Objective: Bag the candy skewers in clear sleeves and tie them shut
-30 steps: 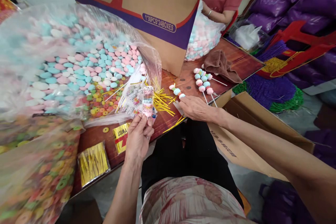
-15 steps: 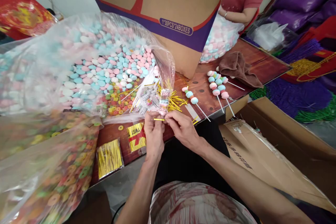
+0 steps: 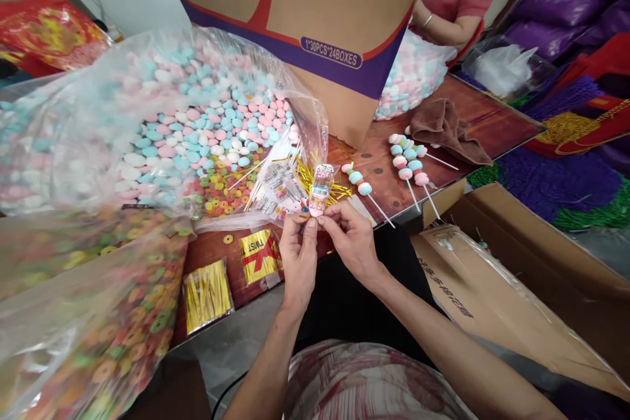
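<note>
A candy skewer in a clear printed wrapper (image 3: 321, 185) stands upright between my hands, its gathered end at my fingertips. My left hand (image 3: 301, 251) is closed, thumb and forefinger pinching that gathered end. A bit of gold twist tie (image 3: 305, 217) shows at the left fingertips. Pressed against the same spot, the thumb and forefinger of my right hand (image 3: 350, 236) are also closed; the tie is mostly hidden there. Just behind lie loose gold twist ties (image 3: 339, 193), printed wrappers (image 3: 278, 187) and white sticks (image 3: 260, 174).
An open bag of pastel candies (image 3: 211, 121) covers the left of the table, with ring candies (image 3: 229, 190) at its mouth. Packs of twist ties (image 3: 207, 295) lie in front. Candy skewers (image 3: 409, 161), a brown cloth (image 3: 450, 131) and a large carton (image 3: 339, 105) stand around. A co-worker (image 3: 455, 6) sits behind.
Both hands and the wrapped skewer have shifted slightly right. The gold twist tie, earlier stretched straight across the fingertips, is now mostly hidden at the gathered end.
</note>
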{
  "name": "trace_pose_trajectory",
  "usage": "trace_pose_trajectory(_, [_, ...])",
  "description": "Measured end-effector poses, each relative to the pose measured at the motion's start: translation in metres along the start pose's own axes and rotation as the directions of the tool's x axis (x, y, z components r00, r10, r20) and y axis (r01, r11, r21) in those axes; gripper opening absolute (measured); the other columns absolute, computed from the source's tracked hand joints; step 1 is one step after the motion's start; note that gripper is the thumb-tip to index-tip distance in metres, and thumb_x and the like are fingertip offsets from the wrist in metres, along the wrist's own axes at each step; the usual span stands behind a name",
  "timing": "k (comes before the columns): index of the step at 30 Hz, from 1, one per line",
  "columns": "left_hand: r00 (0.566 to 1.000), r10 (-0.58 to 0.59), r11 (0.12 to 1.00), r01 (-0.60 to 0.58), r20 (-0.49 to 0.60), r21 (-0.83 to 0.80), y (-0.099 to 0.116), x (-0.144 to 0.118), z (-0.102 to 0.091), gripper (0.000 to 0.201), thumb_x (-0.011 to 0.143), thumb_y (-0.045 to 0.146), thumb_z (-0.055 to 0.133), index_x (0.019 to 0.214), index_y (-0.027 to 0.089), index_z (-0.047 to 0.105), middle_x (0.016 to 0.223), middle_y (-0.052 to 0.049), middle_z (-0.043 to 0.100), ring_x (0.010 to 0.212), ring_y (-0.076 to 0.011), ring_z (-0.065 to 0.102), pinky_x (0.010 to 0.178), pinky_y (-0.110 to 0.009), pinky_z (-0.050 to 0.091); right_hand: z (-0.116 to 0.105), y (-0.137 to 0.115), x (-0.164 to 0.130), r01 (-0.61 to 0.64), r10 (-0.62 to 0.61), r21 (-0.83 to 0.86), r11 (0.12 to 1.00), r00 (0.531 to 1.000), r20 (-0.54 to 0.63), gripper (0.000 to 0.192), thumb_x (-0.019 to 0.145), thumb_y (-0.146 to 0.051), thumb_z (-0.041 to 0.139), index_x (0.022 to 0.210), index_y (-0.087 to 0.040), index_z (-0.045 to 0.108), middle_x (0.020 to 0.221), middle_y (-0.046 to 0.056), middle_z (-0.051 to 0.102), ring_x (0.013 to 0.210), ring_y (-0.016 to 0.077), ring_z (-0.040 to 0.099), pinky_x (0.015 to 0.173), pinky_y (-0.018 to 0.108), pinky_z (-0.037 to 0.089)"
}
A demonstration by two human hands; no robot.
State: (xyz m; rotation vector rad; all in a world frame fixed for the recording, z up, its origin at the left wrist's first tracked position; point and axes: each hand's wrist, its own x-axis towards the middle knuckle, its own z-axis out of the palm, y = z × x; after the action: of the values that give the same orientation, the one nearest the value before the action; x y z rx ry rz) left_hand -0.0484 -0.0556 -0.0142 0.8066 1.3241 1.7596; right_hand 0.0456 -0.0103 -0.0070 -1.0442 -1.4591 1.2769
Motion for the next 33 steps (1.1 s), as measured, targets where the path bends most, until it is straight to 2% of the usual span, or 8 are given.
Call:
trace_pose_trajectory(6, [0.997, -0.001, 0.999, -0.002, -0.073, -0.033, -0.002, 0.003, 0.002, 0.02, 0.087, 0.035, 0.066, 0.083, 0.02, 0.055, 0.076, 0.002, 0.051, 0.067, -0.0104, 0.042, 0.066, -0.021, 0.039, -0.014, 0.002, -0.007, 0.011, 0.0, -0.102, 0.995, 0.994, 0.106, 0.015, 0.088, -0.032, 0.061, 0.081, -0.021, 0.066, 0.076, 0.0, 0.06, 0.066, 0.0137, 0.05, 0.061, 0.027, 0.04])
trace_pose_trajectory(14, [0.999, -0.021, 0.999, 0.019, -0.041, -0.039, -0.001, 0.001, 0.006, 0.022, 0.086, 0.035, 0.068, 0.078, 0.018, 0.056, 0.071, 0.002, 0.053, 0.061, -0.0086, 0.04, 0.059, -0.02, 0.036, -0.011, -0.003, -0.003, -0.137, 0.131, 0.057, 0.989, 0.987, 0.098, 0.018, 0.083, -0.036, 0.064, 0.076, -0.019, 0.063, 0.071, 0.0, 0.057, 0.065, 0.014, 0.05, 0.061, 0.027, 0.041])
trace_pose_trajectory(19, [0.979, -0.2, 0.951, 0.202, 0.034, -0.234, 0.005, 0.003, 0.007, 0.025, 0.081, 0.033, 0.074, 0.076, 0.016, 0.057, 0.065, 0.003, 0.052, 0.05, -0.0039, 0.03, 0.047, -0.017, 0.026, -0.008, -0.007, -0.006, -0.172, 0.158, 0.144, 0.974, 0.982, 0.105, 0.019, 0.084, -0.035, 0.063, 0.076, -0.019, 0.058, 0.071, -0.002, 0.054, 0.063, 0.0123, 0.046, 0.059, 0.025, 0.039])
trace_pose_trajectory(22, [0.903, -0.386, 0.812, 0.429, 0.186, -0.396, 0.015, 0.005, 0.004, 0.025, 0.077, 0.025, 0.076, 0.075, 0.015, 0.054, 0.061, 0.004, 0.049, 0.045, -0.0014, 0.021, 0.041, -0.014, 0.018, -0.01, -0.011, -0.007, -0.233, 0.188, 0.3, 0.925, 0.967, 0.171, 0.024, 0.082, -0.041, 0.067, 0.077, -0.021, 0.055, 0.07, -0.003, 0.049, 0.058, 0.01, 0.038, 0.053, 0.024, 0.034])
trace_pose_trajectory(26, [0.733, -0.526, 0.562, 0.68, 0.43, -0.471, 0.032, 0.007, -0.003, 0.024, 0.077, 0.017, 0.072, 0.073, 0.015, 0.049, 0.057, 0.008, 0.034, 0.044, -0.0015, 0.014, 0.038, -0.011, 0.017, -0.021, -0.021, -0.006, -0.314, 0.193, 0.361, 0.878, 0.923, 0.333, 0.029, 0.078, -0.046, 0.072, 0.082, -0.022, 0.055, 0.079, -0.002, 0.048, 0.062, 0.0104, 0.04, 0.052, 0.022, 0.033])
trace_pose_trajectory(29, [0.675, -0.543, 0.551, 0.735, 0.499, -0.395, 0.039, 0.007, -0.004, 0.024, 0.077, 0.02, 0.074, 0.075, 0.015, 0.05, 0.057, 0.008, 0.032, 0.044, -0.0013, 0.014, 0.038, -0.011, 0.016, -0.032, -0.025, -0.004, -0.231, 0.128, 0.225, 0.946, 0.91, 0.395, 0.023, 0.086, -0.044, 0.063, 0.09, -0.023, 0.055, 0.076, -0.002, 0.046, 0.064, 0.0119, 0.042, 0.054, 0.023, 0.035])
trace_pose_trajectory(31, [0.723, -0.525, 0.662, 0.679, 0.449, -0.319, 0.038, 0.005, -0.001, 0.025, 0.078, 0.026, 0.075, 0.082, 0.015, 0.053, 0.057, 0.008, 0.039, 0.043, -0.0011, 0.015, 0.038, -0.012, 0.015, -0.035, -0.024, -0.003, -0.067, 0.032, 0.078, 0.995, 0.924, 0.382, 0.017, 0.093, -0.04, 0.055, 0.09, -0.022, 0.053, 0.074, -0.002, 0.046, 0.064, 0.0124, 0.041, 0.056, 0.025, 0.036])
trace_pose_trajectory(33, [0.852, -0.428, 0.828, 0.503, 0.301, -0.248, 0.032, 0.002, 0.005, 0.026, 0.08, 0.031, 0.075, 0.091, 0.017, 0.055, 0.058, 0.006, 0.047, 0.043, -0.0025, 0.024, 0.04, -0.013, 0.019, -0.035, -0.022, -0.003, 0.089, -0.062, -0.067, 0.994, 0.939, 0.337, 0.014, 0.096, -0.033, 0.047, 0.088, -0.022, 0.05, 0.074, -0.001, 0.046, 0.064, 0.0128, 0.042, 0.058, 0.026, 0.037])
